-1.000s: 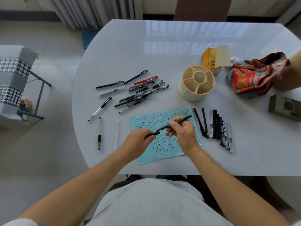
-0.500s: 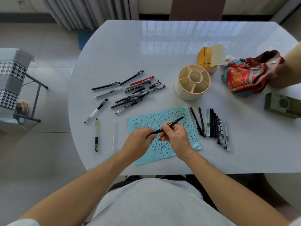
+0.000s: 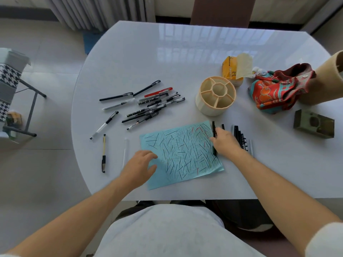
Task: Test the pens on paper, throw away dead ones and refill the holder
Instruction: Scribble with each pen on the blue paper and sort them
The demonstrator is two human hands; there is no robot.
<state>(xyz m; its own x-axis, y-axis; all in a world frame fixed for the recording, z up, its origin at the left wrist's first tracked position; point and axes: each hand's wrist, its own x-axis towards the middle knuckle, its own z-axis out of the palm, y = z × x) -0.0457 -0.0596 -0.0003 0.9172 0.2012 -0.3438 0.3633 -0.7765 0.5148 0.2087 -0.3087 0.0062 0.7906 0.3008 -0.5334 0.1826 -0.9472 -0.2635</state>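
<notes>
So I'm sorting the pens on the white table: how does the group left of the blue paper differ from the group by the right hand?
The left pile of pens lies scattered at mixed angles, including a red one; the right row of pens lies parallel and close together, all dark. The left pile is untouched; the right hand rests on the right row, setting a black pen by the scribbled blue paper. Both groups lie outside the empty beige round pen holder.

Home, likely dining or living room: glossy white rounded table (image 3: pixel 185 58), tiled floor (image 3: pixel 46 164), grey curtains (image 3: pixel 96 12), houndstooth-cushioned chair (image 3: pixel 9 80), patterned cloth bag (image 3: pixel 274 89), tissue pack (image 3: pixel 232 69) on table.
</notes>
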